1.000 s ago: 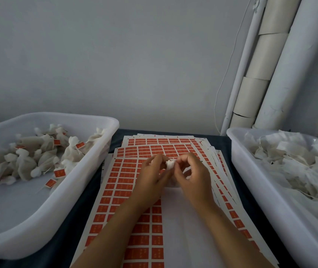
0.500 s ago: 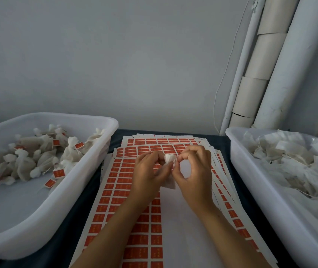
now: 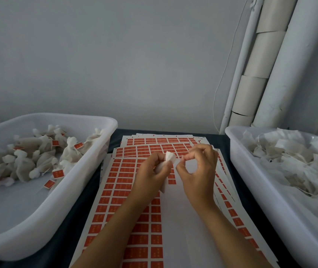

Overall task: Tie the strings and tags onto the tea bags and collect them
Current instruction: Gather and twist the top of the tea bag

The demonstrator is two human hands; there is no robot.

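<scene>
Two white rectangular plastic tubs: one at the left of the frame [image 3: 88, 171], one at the right [image 3: 251, 182]. The left tub holds a heap of tied white tea bags [image 3: 23, 163], perhaps twenty, though overlap blurs the count, with about six orange paper tags [image 3: 57, 174] showing. The right tub's loose white bags [image 3: 297, 163] are too tangled to count. At centre, several overlapping sheets of orange tags [image 3: 115, 190]. Two hands; one tea bag [image 3: 168, 158] between them.

A small white tea bag [image 3: 168, 159] is held above the sheets of orange tags [image 3: 127, 192], its gathered top puffed upward. Tied bags with orange tags [image 3: 38, 157] lie heaped in the left tub — loose untied bags [image 3: 293, 161] fill the right one.
</scene>
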